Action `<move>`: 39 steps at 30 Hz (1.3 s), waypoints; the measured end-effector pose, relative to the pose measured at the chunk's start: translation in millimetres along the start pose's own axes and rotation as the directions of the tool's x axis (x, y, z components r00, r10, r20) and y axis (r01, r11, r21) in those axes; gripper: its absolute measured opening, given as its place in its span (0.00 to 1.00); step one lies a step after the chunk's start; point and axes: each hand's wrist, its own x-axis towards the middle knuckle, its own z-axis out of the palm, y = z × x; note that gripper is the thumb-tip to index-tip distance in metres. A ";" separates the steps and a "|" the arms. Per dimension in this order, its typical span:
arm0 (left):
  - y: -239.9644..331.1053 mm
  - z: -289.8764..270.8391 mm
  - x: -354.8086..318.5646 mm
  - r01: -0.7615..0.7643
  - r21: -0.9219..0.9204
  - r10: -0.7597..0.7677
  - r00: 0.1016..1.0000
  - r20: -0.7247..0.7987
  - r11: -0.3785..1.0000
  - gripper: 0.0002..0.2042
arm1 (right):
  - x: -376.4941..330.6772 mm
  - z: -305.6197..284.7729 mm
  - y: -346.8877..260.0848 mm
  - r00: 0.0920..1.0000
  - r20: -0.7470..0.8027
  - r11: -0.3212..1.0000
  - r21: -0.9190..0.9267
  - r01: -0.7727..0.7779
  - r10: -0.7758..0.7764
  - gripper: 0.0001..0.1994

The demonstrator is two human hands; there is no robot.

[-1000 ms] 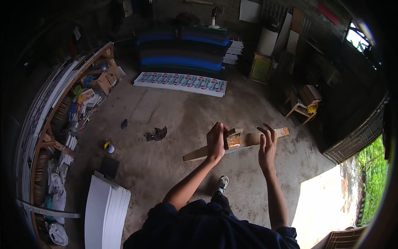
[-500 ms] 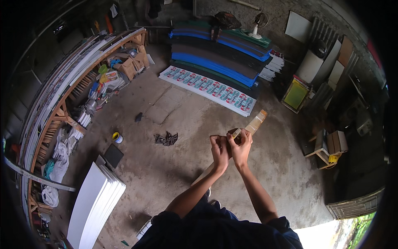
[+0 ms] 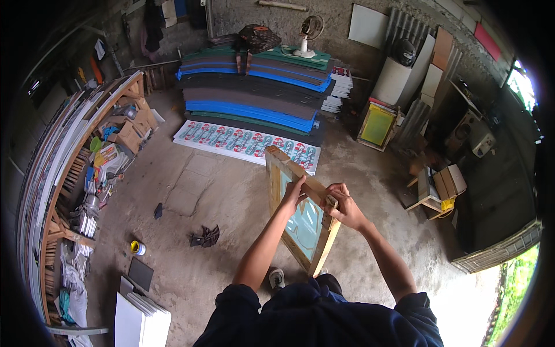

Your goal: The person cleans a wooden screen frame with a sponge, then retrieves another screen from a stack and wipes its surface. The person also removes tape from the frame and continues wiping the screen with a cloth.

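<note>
A wooden screen-printing frame [image 3: 263, 168] with a pale blue-green mesh [image 3: 305, 225] stands tilted in front of my body, its lower end down by my shoes. Faint outlines of a design show on the mesh. My left hand [image 3: 293, 194] grips the upper wooden bar, fingers wrapped over its edge. At the near upper corner, the bent fingers of my right hand [image 3: 346, 209] are closed on the wood. Something small and tan shows at those fingertips; its kind is too unclear to tell. Brownish tape seems to cover part of the upper bar.
Ahead lie stacked blue, black and green sheets [image 3: 248, 98] with a fan [image 3: 304, 49] on top, and printed sheets [image 3: 231, 139] before them. A long wooden rack [image 3: 58, 196] lines the left. White panels [image 3: 139, 321], a yellow can [image 3: 137, 247] and a dark rag [image 3: 205, 236] sit on the floor.
The frame has turned from edge-on to show its mesh. My hands, close together before, are now apart along its upper bar. The view has shifted rightward.
</note>
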 end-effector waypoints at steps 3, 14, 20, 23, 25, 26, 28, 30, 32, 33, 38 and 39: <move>5.4 38.7 21.3 0.028 -0.068 -0.030 0.999 -0.031 0.997 0.18 | -7.7 -38.6 34.4 0.999 -0.007 0.998 -0.051 -0.040 0.040 0.14; -7.0 200.3 195.1 0.058 0.065 -0.074 0.959 0.275 0.996 0.16 | -59.3 -192.1 196.3 0.906 -0.329 0.963 0.062 -0.261 0.267 0.17; -15.2 298.2 271.9 0.111 0.022 -0.113 0.965 0.238 0.994 0.12 | -78.4 -283.7 276.9 0.823 -0.359 0.884 0.012 -0.467 0.440 0.17; -6.8 317.2 336.3 0.116 0.033 -0.121 0.962 0.244 0.993 0.14 | -44.5 -328.5 316.5 0.831 -0.439 0.906 -0.082 -0.415 0.341 0.15; -6.5 345.1 377.1 0.115 -0.008 -0.110 0.971 0.211 0.993 0.16 | -26.0 -361.6 349.2 0.810 -0.492 0.902 -0.104 -0.420 0.320 0.15; -6.3 356.5 400.2 0.110 -0.027 -0.102 0.974 0.201 0.994 0.18 | -15.1 -376.5 369.7 0.805 -0.510 0.903 -0.117 -0.413 0.302 0.15; -6.0 376.5 443.1 0.150 -0.096 -0.133 0.978 0.162 0.984 0.22 | 7.4 -403.9 407.1 0.797 -0.523 0.889 -0.148 -0.434 0.302 0.13; -10.4 393.5 491.3 0.183 -0.181 -0.170 0.982 0.085 0.966 0.25 | 26.6 -427.1 447.1 0.799 -0.508 0.857 -0.203 -0.473 0.321 0.13; -18.2 405.4 544.6 0.200 -0.280 -0.217 0.976 -0.030 0.939 0.27 | 44.7 -447.9 500.6 0.810 -0.467 0.806 -0.287 -0.519 0.355 0.14; -30.9 402.6 581.0 0.199 -0.296 -0.193 0.980 0.048 0.934 0.29 | 53.5 -459.3 531.2 0.815 -0.440 0.770 -0.340 -0.541 0.378 0.13; -75.1 445.8 695.2 0.232 -0.338 -0.273 0.959 -0.079 0.912 0.30 | 78.2 -507.8 665.3 0.884 -0.322 0.764 -0.454 -0.458 0.339 0.12; -84.4 455.1 708.3 0.269 -0.362 -0.309 0.949 -0.058 0.893 0.30 | 77.1 -516.8 689.2 0.876 -0.256 0.708 -0.517 -0.481 0.408 0.11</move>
